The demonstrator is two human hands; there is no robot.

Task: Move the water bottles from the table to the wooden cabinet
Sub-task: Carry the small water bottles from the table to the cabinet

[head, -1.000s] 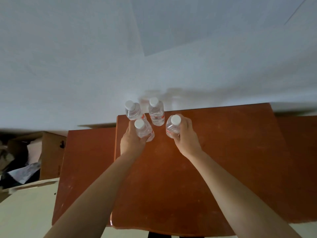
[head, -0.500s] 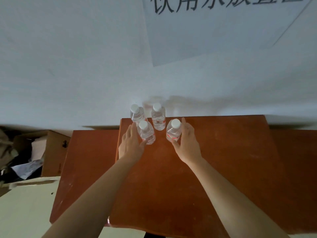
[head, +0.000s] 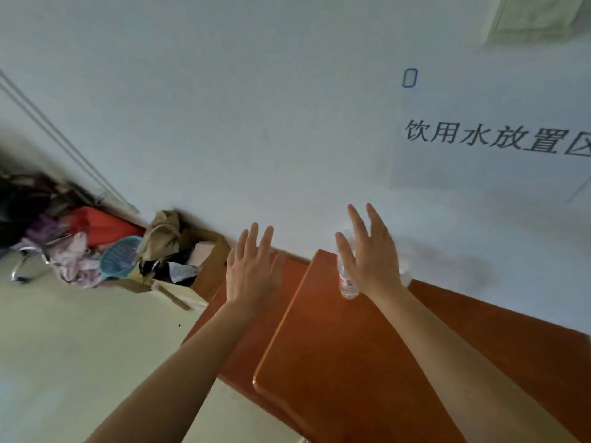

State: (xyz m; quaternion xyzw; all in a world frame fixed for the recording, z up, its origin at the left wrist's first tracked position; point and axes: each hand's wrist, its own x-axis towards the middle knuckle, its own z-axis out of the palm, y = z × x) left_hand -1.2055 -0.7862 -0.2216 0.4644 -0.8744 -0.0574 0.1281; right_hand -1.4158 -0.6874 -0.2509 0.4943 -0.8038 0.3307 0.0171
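Partly hidden bottle [head: 347, 282] behind right hand [head: 371, 260], left hand [head: 251, 270] past cabinet [head: 335, 362] edge

Single head-worn camera is looking forward and down, frame leaning askew; facing the wall [head: 224, 107], sitting close over the wooden cabinet [head: 335, 362], floor [head: 80, 346] showing left.

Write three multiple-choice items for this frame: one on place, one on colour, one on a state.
1. Where does the clear plastic water bottle stand? A. chair B. red-brown wooden cabinet top C. sink
2. Colour of the slotted plastic basket in the clutter? A. teal B. yellow C. black
3. The left hand and right hand are: A. gripping bottles B. fists C. open, empty
Key: 1 B, its base rests there, partly behind the right hand; 2 A, plainly teal; 3 C, straight fingers, nothing held.
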